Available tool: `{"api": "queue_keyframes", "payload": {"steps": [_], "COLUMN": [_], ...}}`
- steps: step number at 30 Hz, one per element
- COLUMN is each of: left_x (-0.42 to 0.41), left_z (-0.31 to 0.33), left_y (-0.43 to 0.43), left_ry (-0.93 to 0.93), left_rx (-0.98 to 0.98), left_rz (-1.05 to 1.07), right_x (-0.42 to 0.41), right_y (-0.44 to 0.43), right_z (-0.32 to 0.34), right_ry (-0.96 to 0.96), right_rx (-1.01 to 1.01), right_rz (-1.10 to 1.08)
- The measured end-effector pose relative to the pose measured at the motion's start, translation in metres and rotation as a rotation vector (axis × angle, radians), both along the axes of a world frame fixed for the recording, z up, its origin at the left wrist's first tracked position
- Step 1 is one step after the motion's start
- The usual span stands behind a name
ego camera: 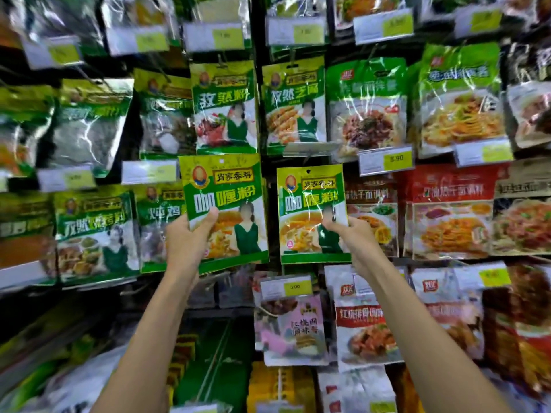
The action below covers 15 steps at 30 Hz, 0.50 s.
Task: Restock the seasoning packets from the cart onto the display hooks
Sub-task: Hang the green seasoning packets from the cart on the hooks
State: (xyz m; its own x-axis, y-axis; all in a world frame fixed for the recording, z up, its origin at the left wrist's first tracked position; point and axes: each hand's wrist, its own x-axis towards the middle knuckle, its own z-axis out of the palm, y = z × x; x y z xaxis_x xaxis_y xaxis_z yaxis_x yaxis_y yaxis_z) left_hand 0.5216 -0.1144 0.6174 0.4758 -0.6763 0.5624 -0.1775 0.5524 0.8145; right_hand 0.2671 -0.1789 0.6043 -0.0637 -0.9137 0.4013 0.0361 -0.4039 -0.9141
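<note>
Two bare forearms (155,338) are raised from the lower edge of the view toward the display. A green and yellow curry packet (226,186) is gripped at its lower left corner by the left hand (186,238), with the thumb pressed across the front and the fingers hidden behind; the packet is held upright, above and to the right of that grip. A second curry packet (310,210) of the same design is pinched at its right edge by the right hand (356,234), thumb on the front, and extends to the left of that grip; its hang hole (309,171) is seen at the top, though whether a hook passes through it cannot be told. A dark strip of rack (272,210) is left between the two packets. Below and left of the right grip, a price tag (293,287) marked 3.00 is hung over pink and red pouches (292,329). Above both grips, green seasoning packets (223,108) are hung in a row. To the right of the right grip, red noodle-sauce packets (450,210) are seen under a yellow tag (393,158) marked 5.90. The outer display is blurred
</note>
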Motion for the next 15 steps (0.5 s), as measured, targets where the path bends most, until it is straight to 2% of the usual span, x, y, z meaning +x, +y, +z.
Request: {"api": "queue_keyframes", "payload": {"steps": [5,15], "left_x": [-0.007,-0.02], "left_z": [0.002,0.006], "left_y": [-0.004,-0.007], "left_ry": [0.023,-0.015], "left_rx": [0.026,-0.013], "left_rz": [-0.087,-0.063], "right_x": [-0.001,0.006], "right_y": [-0.004,-0.019], "right_z": [0.0,0.004], "right_ry": [-0.025,0.044], "right_rx": [0.036,0.073], "right_rz": [-0.01,-0.07]}}
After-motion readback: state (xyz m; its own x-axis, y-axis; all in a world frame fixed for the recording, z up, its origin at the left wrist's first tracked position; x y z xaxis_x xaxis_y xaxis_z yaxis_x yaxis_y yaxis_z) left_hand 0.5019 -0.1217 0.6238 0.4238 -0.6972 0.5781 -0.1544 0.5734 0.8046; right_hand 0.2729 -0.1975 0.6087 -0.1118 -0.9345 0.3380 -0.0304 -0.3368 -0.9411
